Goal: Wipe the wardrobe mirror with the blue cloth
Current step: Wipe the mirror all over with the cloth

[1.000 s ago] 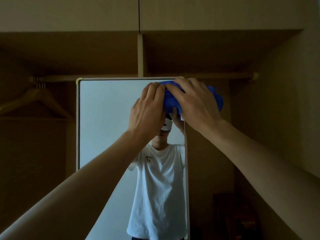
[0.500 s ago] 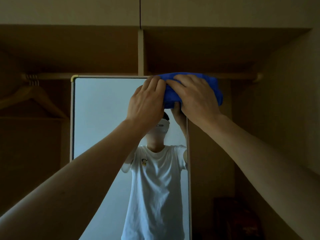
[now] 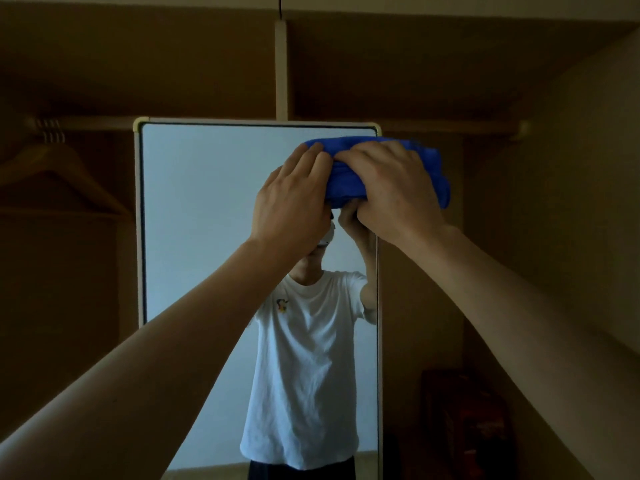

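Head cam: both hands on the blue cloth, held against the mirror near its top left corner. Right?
Not quite. The head view shows the left hand and right hand on the blue cloth near the top right corner of the mirror, not the top left. The cloth overhangs the frame's right edge. The rest holds.
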